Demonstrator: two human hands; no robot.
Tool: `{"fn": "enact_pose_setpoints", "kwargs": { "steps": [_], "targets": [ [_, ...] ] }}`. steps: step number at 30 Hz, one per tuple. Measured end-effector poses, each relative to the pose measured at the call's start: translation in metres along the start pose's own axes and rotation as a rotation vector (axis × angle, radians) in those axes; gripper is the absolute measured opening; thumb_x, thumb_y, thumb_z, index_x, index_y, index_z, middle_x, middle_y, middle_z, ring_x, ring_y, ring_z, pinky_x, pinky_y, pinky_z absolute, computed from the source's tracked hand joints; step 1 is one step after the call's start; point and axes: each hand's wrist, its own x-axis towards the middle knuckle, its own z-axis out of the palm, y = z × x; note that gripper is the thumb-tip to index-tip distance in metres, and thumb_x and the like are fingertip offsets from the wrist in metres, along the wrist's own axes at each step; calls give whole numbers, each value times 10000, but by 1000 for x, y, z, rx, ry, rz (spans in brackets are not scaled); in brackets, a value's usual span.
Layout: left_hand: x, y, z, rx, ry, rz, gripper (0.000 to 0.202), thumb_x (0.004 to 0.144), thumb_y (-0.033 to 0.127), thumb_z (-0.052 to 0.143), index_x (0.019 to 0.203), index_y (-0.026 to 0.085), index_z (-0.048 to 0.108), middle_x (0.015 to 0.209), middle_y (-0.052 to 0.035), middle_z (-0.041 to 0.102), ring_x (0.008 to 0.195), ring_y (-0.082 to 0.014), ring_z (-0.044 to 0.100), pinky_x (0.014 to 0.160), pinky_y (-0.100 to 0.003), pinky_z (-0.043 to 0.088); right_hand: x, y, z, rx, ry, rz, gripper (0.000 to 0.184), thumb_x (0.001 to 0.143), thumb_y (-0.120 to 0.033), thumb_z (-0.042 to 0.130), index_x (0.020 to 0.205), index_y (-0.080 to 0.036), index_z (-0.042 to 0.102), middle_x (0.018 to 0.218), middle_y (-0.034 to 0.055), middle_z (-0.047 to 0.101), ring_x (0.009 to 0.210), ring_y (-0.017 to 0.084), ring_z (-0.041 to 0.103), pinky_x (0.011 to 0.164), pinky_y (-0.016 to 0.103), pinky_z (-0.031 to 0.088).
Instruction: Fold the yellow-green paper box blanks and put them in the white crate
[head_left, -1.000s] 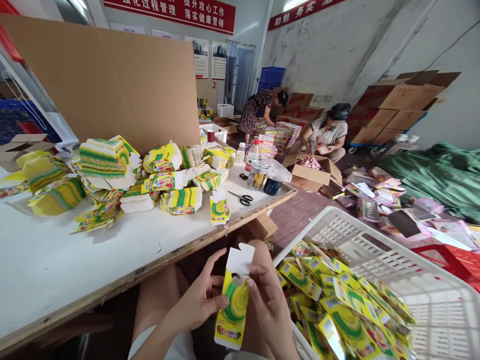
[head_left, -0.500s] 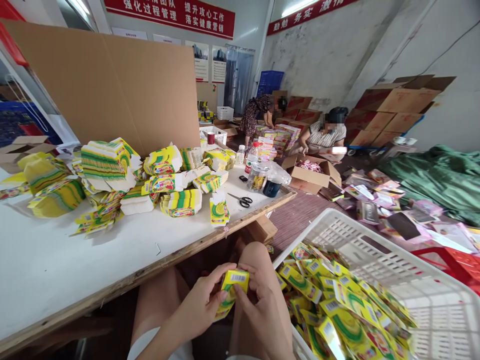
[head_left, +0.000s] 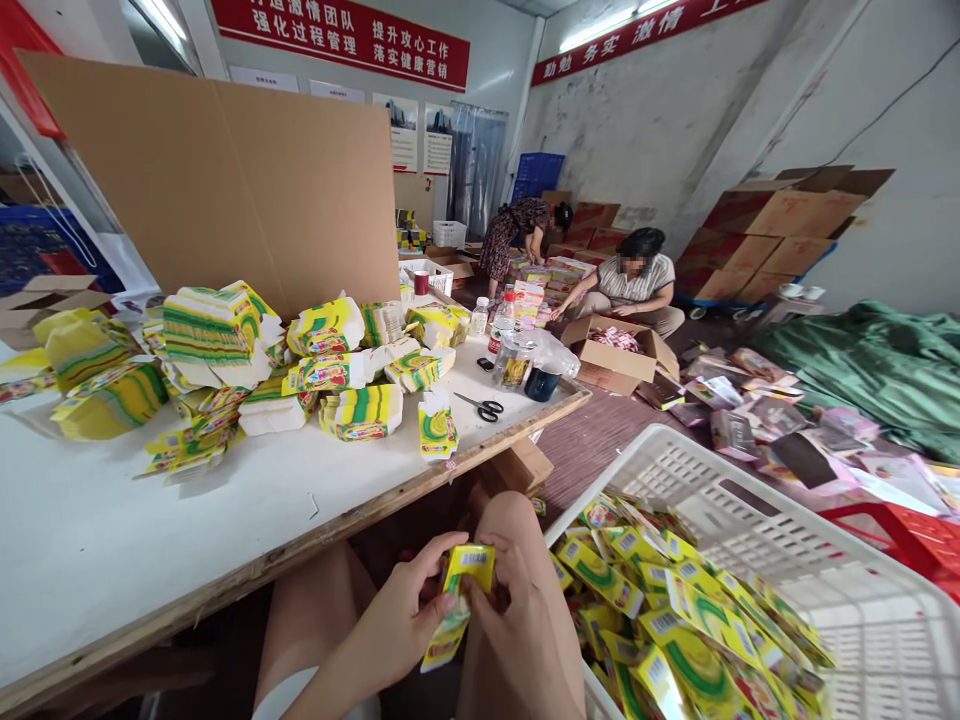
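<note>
Yellow carton [head_left: 456, 622], slim, green-patterned; bears a barcode [head_left: 474, 558] at the upper end, reddish print, too blurred to read, toward the lower. Tilts between left hand [head_left: 416, 602] and right hand [head_left: 521, 612], pinched by the fingers of both; sits near counter [head_left: 210, 540] and white basket [head_left: 877, 645] of similar cartons [head_left: 697, 630].

Left fingers [head_left: 438, 609], right fingers [head_left: 484, 598] hold yellow carton [head_left: 453, 630] — white basket [head_left: 889, 645] near.

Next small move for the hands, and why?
I'd press the barcode panel with the right hand: its thumb rests at that end of the yellow-green carton, and the left hand grips the carton's side. Whether the end is fully closed isn't visible.
</note>
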Motion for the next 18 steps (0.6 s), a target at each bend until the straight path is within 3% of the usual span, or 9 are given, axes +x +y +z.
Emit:
{"fn": "enact_pose_setpoints", "kwargs": {
  "steps": [6, 12, 14, 15, 18],
  "targets": [
    [6, 3, -3, -190, -48, -18, 532, 881, 306, 670, 1381, 225, 507, 1177, -126, 723, 969, -260, 712, 824, -346, 559, 4, -17, -14, 10, -124, -48, 339, 847, -396, 701, 1144, -242, 758, 900, 68, 771, 820, 260, 720, 768, 342, 594],
    [10, 7, 21, -216, -59, 22, 511, 877, 341, 690, 1351, 219, 544, 1176, -130, 717, 990, -268, 706, 839, -345, 551, 1, -3, -13, 179, -34, 57, 304, 801, -458, 752, 963, -201, 755, 910, 90, 758, 838, 268, 716, 760, 345, 582],
    [18, 10, 22, -164, -60, 73, 600, 900, 370, 660, 1445, 229, 451, 1221, -147, 702, 1016, -275, 711, 864, -365, 563, 0, 2, -18, 266, 118, 94, 326, 767, -457, 790, 961, -202, 726, 841, 59, 740, 732, 229, 696, 677, 322, 575],
    [26, 10, 18, -109, -46, 120, 644, 911, 381, 644, 1485, 231, 395, 1268, -159, 681, 1069, -283, 700, 903, -380, 561, 0, 3, -22, 339, 264, 96, 341, 754, -455, 805, 973, -212, 707, 799, 32, 724, 660, 199, 671, 629, 307, 563],
    [63, 8, -7, 281, 137, 302, 649, 939, 391, 596, 1517, 239, 343, 1462, -165, 552, 1318, -288, 561, 1089, -435, 469, 0, 6, -38, 633, 697, 25, 342, 749, -465, 815, 976, -267, 653, 783, -24, 687, 609, 156, 644, 568, 278, 527]
  ]
}}
